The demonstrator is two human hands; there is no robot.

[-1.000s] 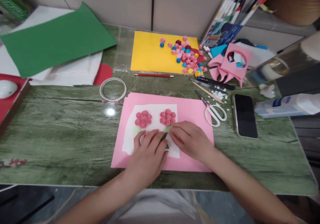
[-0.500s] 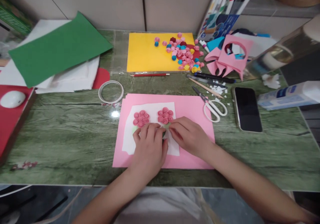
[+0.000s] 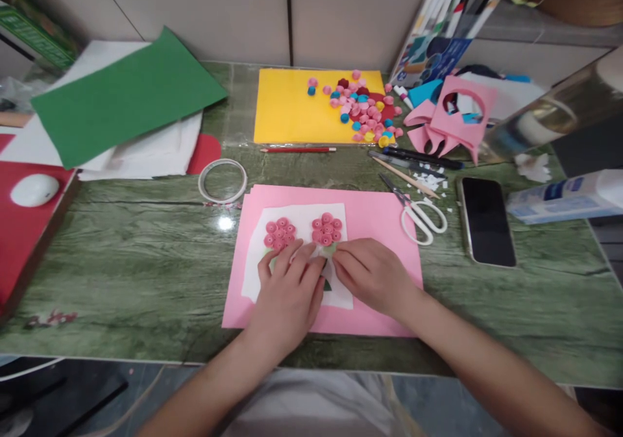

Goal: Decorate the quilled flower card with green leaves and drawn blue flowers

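A white paper sheet lies on pink paper in front of me. It carries two pink flowers of coiled paper, a left flower and a right flower. My left hand rests on the white sheet below the left flower, fingers bent but apart, holding nothing visible. My right hand pinches at a light green paper piece just under the right flower. Between the hands a dark green paper piece shows partly. Other light green bits are mostly hidden by my left fingers.
Scissors lie on the pink paper's right edge, near a phone. A tape roll is at the left. Behind are a red pencil and yellow paper with many small paper coils. Green paper lies back left.
The view has shifted slightly. My left hand has moved a little down and left, baring more of the dark green piece. The right hand keeps its pinch under the right flower.
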